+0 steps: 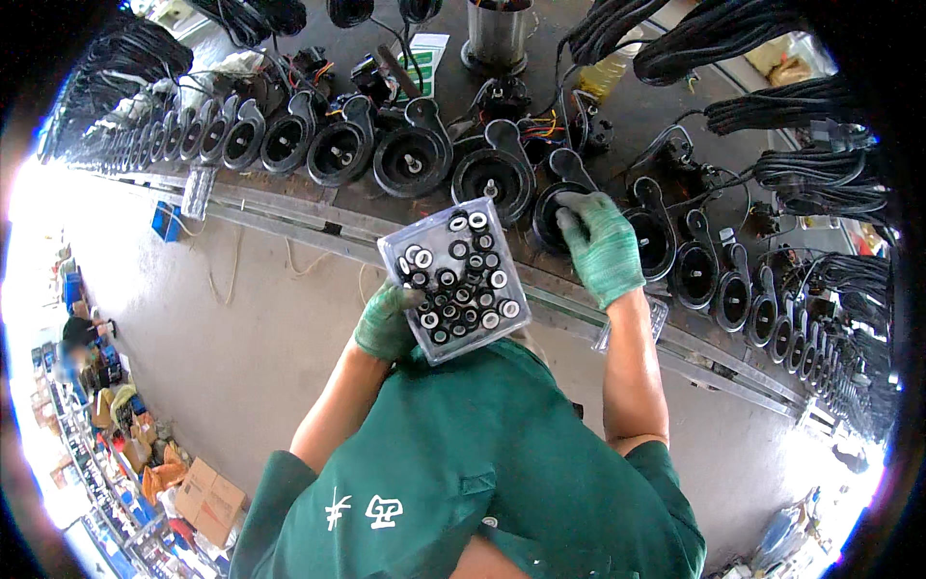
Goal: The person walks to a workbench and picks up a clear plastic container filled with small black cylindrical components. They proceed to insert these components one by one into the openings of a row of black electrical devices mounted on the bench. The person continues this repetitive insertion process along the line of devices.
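Observation:
My left hand [386, 320], in a green glove, holds a clear plastic tray [453, 278] from below, tilted over the bench edge. The tray carries several small black and white rings. My right hand [600, 243], also gloved green, reaches down into a black round pump housing [558, 214] on the bench, its fingers curled at the housing's rim. Whether a ring is pinched in those fingers is hidden. A long curved row of similar black housings [415, 159] runs along the bench on both sides.
A metal rail [289, 214] edges the bench. Bundles of black cable [801, 106] lie at the back right, a metal cylinder [497, 39] at the back centre. Cardboard boxes [207, 497] and clutter sit on the grey floor at lower left, near another person.

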`<state>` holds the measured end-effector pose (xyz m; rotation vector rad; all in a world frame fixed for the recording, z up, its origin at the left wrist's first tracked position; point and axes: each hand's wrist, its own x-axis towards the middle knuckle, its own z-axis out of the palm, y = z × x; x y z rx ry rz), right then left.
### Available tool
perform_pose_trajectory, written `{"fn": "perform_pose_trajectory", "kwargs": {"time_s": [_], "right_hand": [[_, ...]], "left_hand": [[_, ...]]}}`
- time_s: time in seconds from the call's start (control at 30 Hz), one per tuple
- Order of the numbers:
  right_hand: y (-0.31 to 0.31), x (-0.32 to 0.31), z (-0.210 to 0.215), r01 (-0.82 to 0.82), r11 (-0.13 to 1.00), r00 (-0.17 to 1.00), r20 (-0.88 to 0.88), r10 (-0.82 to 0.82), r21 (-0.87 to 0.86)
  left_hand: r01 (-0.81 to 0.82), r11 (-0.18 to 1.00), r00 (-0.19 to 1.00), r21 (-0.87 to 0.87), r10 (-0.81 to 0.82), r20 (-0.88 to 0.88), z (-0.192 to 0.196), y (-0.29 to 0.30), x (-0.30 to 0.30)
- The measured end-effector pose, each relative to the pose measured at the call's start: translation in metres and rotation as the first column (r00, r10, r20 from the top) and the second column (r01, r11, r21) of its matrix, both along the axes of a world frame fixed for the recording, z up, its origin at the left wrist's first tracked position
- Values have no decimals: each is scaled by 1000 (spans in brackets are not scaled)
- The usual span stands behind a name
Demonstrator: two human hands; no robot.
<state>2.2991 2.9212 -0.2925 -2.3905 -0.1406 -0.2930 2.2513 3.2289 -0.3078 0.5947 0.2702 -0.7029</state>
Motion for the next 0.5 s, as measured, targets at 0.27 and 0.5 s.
{"fn": "perform_pose_trajectory", "kwargs": {"time_s": [0.27, 0.5], "right_hand": [[75, -4, 10, -232, 941, 968, 37, 248, -245], [81, -23, 0, -235, 913, 967, 12, 253, -335]], "left_hand": [[46, 999, 998, 17, -47, 43, -7, -15, -6], [106, 985, 994, -134, -110, -26, -16, -12, -13]]}}
